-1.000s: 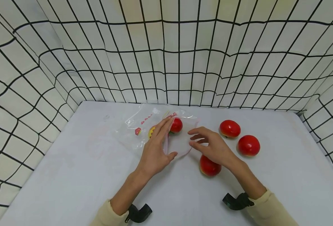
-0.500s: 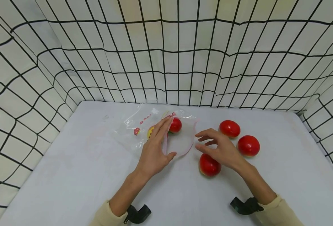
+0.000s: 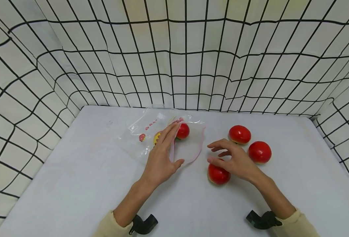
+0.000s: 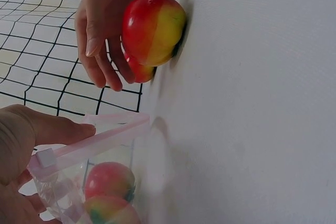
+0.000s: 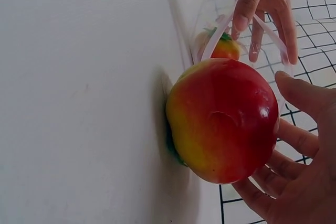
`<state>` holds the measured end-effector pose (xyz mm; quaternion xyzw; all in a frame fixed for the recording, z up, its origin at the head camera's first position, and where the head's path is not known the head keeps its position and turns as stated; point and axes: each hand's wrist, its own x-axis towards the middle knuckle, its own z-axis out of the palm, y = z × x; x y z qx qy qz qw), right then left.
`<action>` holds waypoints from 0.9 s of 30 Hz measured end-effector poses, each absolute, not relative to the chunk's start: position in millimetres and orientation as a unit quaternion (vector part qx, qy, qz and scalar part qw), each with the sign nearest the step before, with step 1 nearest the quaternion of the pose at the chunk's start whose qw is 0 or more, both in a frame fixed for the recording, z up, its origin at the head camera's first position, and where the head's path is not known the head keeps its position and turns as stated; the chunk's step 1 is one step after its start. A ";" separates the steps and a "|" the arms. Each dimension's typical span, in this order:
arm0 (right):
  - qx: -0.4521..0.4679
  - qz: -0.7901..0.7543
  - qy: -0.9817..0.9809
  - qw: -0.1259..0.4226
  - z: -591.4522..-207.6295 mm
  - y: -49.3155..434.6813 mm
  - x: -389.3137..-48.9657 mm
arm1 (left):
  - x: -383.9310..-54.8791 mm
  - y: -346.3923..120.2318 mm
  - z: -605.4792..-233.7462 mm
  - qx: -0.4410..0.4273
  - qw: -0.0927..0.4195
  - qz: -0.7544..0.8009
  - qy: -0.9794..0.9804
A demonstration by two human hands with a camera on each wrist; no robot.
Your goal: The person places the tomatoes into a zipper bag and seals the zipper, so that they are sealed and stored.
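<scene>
A clear plastic zip bag (image 3: 189, 148) with a pink edge and printed pictures lies on the table, its mouth facing right. My left hand (image 3: 159, 163) is at that mouth, its straight fingers against the upper layer and the thumb spread away. Inside the bag, a tomato (image 3: 182, 131) shows red; the left wrist view shows a second tomato (image 4: 110, 211) in there. My right hand (image 3: 233, 159), fingers loosely bent, hovers over the nearest loose tomato (image 3: 218, 174), red with a yellow side. In the right wrist view this tomato (image 5: 223, 121) stands between the bag and the spread fingers.
Two more tomatoes, a farther one (image 3: 239, 134) and a nearer one (image 3: 260, 152), lie right of my right hand. Black wire mesh (image 3: 186, 75) rises behind the white table (image 3: 73, 184) and along both sides. Each wrist carries a black camera mount.
My right hand has drawn back from the bag's mouth, to the right and toward me, and is now over the nearest tomato. My left hand stays at the bag.
</scene>
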<state>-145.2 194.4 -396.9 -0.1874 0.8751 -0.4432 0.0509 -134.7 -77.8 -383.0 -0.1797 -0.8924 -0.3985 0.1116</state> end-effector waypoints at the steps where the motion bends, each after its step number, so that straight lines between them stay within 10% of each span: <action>1: -0.187 -0.443 0.875 0.053 -397.3 195.2 -144.9 | -134.9 -77.6 -383.0 -0.180 0.111 -0.398 -0.893; 27: -0.187 -0.427 0.879 0.103 -398.3 212.5 -132.9 | -134.9 -78.1 -383.2 -0.177 0.102 -0.397 -0.895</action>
